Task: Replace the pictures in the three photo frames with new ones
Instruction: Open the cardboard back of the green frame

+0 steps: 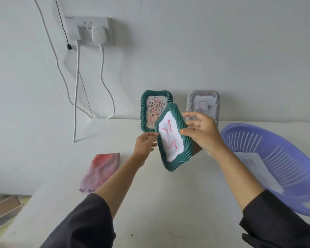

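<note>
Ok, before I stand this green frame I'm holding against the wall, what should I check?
1. Left hand grips the held green frame at its left rim: ok.
2. Right hand holds its right rim, thumb on the front: ok.
3. White paper with red marks fills the opening: ok.
4. Back closed: cannot tell, it faces away.
5. Other green frame and white frame lean upright against the wall: ok.
6. Free spot between them: cannot tell, the held frame hides it.
</note>
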The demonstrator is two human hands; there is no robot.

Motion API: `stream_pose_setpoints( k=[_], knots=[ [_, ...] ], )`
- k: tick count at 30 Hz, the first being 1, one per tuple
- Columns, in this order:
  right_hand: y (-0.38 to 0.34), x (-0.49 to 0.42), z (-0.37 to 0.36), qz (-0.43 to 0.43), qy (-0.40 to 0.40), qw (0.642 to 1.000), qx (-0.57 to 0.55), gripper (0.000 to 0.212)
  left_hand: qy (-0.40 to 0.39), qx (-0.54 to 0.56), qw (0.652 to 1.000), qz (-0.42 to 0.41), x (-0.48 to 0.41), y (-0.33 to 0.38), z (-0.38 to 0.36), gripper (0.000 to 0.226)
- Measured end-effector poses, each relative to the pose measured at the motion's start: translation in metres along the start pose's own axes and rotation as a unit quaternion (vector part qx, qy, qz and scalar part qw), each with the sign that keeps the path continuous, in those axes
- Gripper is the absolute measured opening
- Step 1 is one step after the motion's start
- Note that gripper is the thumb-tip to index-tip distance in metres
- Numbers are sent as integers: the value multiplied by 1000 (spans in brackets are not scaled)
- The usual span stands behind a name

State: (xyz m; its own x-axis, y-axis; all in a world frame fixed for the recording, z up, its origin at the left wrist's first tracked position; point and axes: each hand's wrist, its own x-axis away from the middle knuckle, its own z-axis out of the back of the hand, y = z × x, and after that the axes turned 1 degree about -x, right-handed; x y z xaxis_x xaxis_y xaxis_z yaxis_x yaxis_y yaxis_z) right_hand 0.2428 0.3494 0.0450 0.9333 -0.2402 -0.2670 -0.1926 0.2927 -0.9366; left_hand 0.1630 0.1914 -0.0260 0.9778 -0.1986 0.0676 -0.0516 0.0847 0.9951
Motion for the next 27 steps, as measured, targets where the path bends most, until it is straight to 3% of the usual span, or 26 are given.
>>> stream_pose_setpoints(
  k=[6,9,12,14,18,23,27],
  knots=[
    [-17,20,-2,0,-26,970,242,32,2,75,997,17,34,24,-27,16],
    [-16,28,-13,-2,-77,964,254,31,-41,81,995,42,42,37,-32,27],
    [-16,34,-26,12,-139,955,261,28,-34,69,995,63,44,39,-34,28],
    [-13,36,-27,7,-148,956,255,26,-6,46,997,68,41,32,-31,36],
    [4,36,-14,5,-88,961,261,24,31,-32,997,63,39,15,-22,48],
    [47,46,-9,-82,-184,925,323,35,17,-117,990,75,34,-13,-10,58],
    [73,59,-14,-86,-187,920,333,42,6,-219,974,54,36,-27,-9,54]
  ],
)
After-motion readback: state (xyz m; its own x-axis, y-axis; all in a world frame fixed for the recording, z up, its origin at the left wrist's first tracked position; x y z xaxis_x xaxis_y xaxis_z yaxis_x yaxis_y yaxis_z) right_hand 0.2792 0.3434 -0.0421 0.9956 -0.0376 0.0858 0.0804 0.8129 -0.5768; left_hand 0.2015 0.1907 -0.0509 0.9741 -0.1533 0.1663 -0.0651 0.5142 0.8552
